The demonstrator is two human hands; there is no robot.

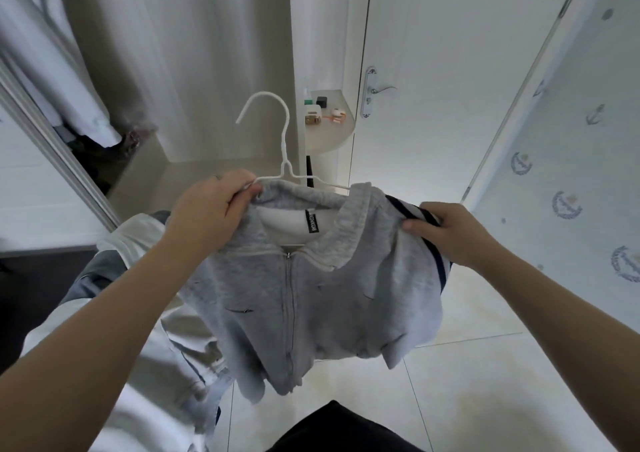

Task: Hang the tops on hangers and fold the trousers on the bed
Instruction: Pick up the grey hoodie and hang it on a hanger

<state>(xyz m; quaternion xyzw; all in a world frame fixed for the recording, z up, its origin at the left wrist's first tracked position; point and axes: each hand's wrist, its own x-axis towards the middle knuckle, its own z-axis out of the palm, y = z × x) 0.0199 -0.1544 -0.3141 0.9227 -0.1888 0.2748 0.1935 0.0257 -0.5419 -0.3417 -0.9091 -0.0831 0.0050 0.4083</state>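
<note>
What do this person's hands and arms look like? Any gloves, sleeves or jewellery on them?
Both are bare: no gloves on the left hand or the right hand, and no sleeves on the forearms in view. Neither wrist shows a watch or bracelet. A small grey band on a left finger may be a ring, too small to be sure.

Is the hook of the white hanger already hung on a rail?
No, the hook of the white hanger is free in the air, while the left hand and right hand hold the grey jacket.
</note>
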